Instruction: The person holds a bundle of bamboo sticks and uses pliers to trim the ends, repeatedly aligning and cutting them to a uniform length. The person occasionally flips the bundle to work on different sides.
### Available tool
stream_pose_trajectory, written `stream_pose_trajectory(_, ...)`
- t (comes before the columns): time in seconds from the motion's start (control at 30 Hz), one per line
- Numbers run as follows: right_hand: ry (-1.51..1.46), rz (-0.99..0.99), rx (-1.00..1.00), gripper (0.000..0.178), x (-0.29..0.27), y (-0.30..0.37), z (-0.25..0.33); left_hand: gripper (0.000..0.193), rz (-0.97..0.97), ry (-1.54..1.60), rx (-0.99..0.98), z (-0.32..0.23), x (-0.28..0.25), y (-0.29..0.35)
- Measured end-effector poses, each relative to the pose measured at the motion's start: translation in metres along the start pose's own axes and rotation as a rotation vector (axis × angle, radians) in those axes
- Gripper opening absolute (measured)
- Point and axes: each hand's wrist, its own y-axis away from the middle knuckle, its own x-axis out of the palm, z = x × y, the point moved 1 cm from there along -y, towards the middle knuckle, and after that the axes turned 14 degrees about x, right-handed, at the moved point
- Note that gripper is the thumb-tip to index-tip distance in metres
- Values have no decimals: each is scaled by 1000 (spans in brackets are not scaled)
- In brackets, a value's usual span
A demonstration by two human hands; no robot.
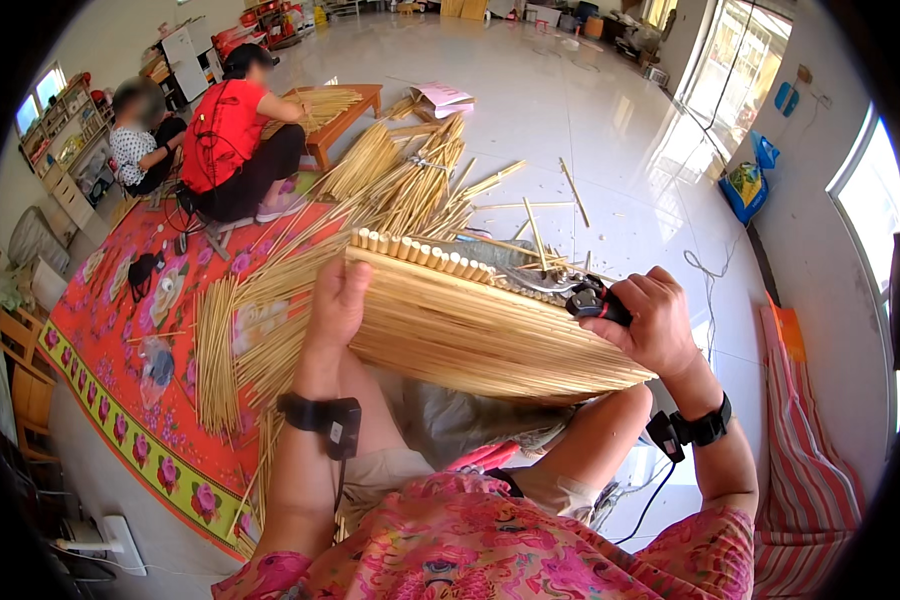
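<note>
A wide panel of straw-coloured reed stalks (470, 335), laid side by side, slants across my lap. Along its far edge runs a row of thicker cut stalk ends (425, 253). My left hand (338, 305) grips the panel's left end, thumb on top and the other fingers mostly hidden behind it. At the right part of that edge, my right hand (650, 318) is closed round black-handled pruning shears (598, 300). Their curved metal jaws lie against or very near the stalk ends; I cannot tell whether they touch. Black bands with small boxes are strapped to both my forearms.
Loose stalks (410, 180) are heaped beyond the panel and spread over a red floral mat (110, 310) at left. Two people crouch at the far left, one in a red top (220, 130) at a low wooden table (345, 125). A blue bag (748, 185) stands by the right wall.
</note>
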Motion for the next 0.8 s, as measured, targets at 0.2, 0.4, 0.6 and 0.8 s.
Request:
stream_pose_trajectory(0.2, -160, -86, 65, 46, -4, -3, 3, 50, 6, -9, 33, -3, -3, -5)
stream_pose_trajectory(0.4, -180, -35, 59, 50, -11, 1, 14, 53, 3, -25, 35, -7, -2, -4)
stream_pose_trajectory(0.6, -159, 4, 15, 51, -16, -7, 18, 54, -11, -43, 36, -7, -2, -2)
stream_pose_trajectory(0.8, -222, 109, 11, 49, -16, -14, 15, 54, -13, -37, 31, -6, -2, -1)
